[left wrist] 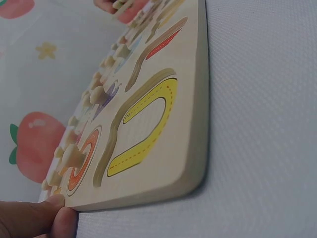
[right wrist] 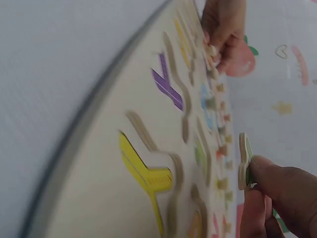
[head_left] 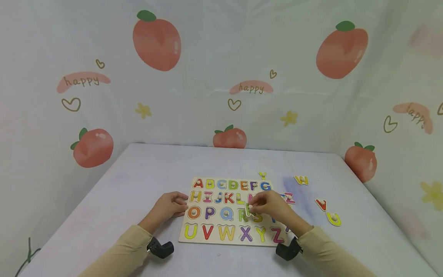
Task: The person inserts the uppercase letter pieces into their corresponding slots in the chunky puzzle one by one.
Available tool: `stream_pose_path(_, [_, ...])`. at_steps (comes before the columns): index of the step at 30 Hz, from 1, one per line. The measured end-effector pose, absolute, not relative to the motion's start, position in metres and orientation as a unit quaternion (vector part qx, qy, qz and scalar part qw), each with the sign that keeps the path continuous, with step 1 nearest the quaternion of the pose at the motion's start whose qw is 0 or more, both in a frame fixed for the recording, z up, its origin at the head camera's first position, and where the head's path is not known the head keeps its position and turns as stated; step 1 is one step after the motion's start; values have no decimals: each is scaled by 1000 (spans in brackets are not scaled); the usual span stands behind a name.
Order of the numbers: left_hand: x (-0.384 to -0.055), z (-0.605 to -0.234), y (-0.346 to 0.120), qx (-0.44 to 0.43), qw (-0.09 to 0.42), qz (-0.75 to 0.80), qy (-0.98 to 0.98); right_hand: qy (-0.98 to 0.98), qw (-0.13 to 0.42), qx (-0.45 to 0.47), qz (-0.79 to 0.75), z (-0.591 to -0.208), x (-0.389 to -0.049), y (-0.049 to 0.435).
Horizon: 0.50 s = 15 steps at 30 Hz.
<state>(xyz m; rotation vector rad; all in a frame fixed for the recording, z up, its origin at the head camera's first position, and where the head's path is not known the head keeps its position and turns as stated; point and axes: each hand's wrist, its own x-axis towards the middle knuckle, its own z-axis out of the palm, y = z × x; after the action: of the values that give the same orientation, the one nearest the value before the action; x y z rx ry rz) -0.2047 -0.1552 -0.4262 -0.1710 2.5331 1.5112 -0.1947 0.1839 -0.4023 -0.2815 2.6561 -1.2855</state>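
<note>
Delicately, a green letter piece [head_left: 247, 210] is pinched in the grip of the right hand [head_left: 271, 204] above the puzzle board [head_left: 232, 242], by its knob it seems, near the R recess [head_left: 241, 215] of like color, presumably for lining up. The board's left edge is pinched by the left hand [head_left: 169, 207], likely so that sliding is prevented. On the surface [head_left: 138, 177] at right, the yellow W [head_left: 301, 180], red V [head_left: 321, 204] and yellow U [head_left: 333, 219] are spread loosely, perhaps for easy reach.

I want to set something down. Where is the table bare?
Left of the left hand, and along the back between board and backdrop, left of Y. Crowded: right of the board, with loose W, V and U, and around the right hand.
</note>
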Motion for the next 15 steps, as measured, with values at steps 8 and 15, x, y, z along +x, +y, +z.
stream_pose_path(8, [-203, -423, -155, -50, 93, 508, 855, 906, 83, -100, -404, -412, -194, 167])
stream_pose_path(15, [-204, -426, -155, -61, 92, 509, 853, 913, 81, -104, -386, -416, -195, 161])
